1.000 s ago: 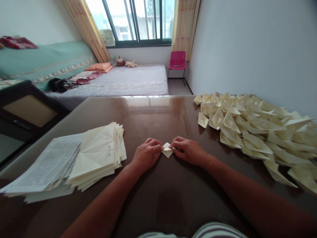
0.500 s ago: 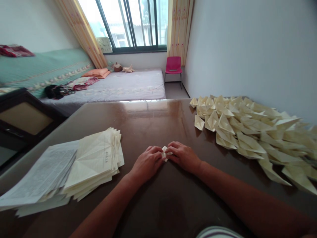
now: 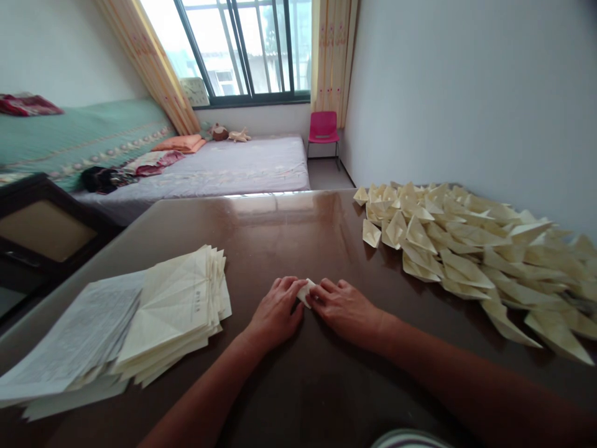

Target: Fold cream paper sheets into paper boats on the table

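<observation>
A small folded piece of cream paper [image 3: 306, 291] sits low over the brown table [image 3: 280, 242], between my two hands. My right hand [image 3: 342, 311] pinches its right side with thumb and fingers. On the other side, my left hand [image 3: 277, 311] has its fingertips on the paper's upper left edge, with the thumb a little apart below. Fingers cover much of the paper, so its full shape is hidden. To the left lies a stack of creased cream sheets [image 3: 163, 305], partly over grey printed sheets [image 3: 84, 336]. Many folded paper boats [image 3: 466, 242] are heaped on the right.
Along the right of the table runs a pale wall [image 3: 457, 93]. Beyond the far edge are a bed [image 3: 261, 162] and a pink chair [image 3: 323, 129]. A dark cabinet [image 3: 46, 218] stands at the left. Something striped [image 3: 413, 438] shows at the bottom edge.
The folded paper has turned and tilted between my fingers. My left thumb has come away from it, and my right hand has shifted its grip. The view has moved slightly.
</observation>
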The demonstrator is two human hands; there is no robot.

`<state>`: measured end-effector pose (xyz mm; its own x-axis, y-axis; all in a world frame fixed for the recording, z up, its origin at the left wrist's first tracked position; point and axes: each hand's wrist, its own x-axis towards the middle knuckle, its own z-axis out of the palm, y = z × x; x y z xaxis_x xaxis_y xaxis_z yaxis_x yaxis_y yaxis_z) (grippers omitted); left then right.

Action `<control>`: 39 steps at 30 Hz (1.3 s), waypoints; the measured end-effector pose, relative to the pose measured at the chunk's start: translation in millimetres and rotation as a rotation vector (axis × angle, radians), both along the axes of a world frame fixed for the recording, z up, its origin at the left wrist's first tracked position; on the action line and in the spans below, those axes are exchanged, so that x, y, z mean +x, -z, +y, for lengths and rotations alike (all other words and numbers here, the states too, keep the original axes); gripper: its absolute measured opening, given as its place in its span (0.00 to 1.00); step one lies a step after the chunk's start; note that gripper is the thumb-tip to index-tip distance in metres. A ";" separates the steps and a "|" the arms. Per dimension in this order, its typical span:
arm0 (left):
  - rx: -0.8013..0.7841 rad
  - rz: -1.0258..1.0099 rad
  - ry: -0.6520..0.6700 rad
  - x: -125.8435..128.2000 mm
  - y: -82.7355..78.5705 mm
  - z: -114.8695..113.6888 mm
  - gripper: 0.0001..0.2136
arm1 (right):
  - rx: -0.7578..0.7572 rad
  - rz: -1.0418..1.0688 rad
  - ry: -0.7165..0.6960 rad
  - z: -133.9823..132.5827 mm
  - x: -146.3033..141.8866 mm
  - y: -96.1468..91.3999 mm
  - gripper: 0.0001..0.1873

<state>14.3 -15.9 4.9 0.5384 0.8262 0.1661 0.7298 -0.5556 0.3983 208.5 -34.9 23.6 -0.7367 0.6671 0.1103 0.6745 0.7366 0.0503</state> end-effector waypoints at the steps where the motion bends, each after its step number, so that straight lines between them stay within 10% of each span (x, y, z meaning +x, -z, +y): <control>1: -0.008 -0.012 -0.007 -0.5 1.0 0.9 0.18 | 0.024 -0.015 0.002 -3.4 -2.0 2.6 0.15; 14: -0.002 0.009 -0.055 2.7 3.2 4.3 0.15 | 0.167 -0.055 0.031 -22.2 -18.3 21.4 0.16; 25: -0.011 -0.084 -0.081 -3.4 8.0 7.4 0.13 | -0.276 0.817 0.265 41.0 15.8 25.6 0.12; 39: -0.054 -0.128 -0.080 -1.4 3.6 4.0 0.19 | -0.565 0.773 0.300 29.3 8.9 22.2 0.20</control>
<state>13.0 -11.9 1.3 0.4477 0.8751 0.1838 0.7122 -0.4733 0.5185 217.4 -5.6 1.4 -0.3890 0.9160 0.0976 0.5360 0.3112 -0.7848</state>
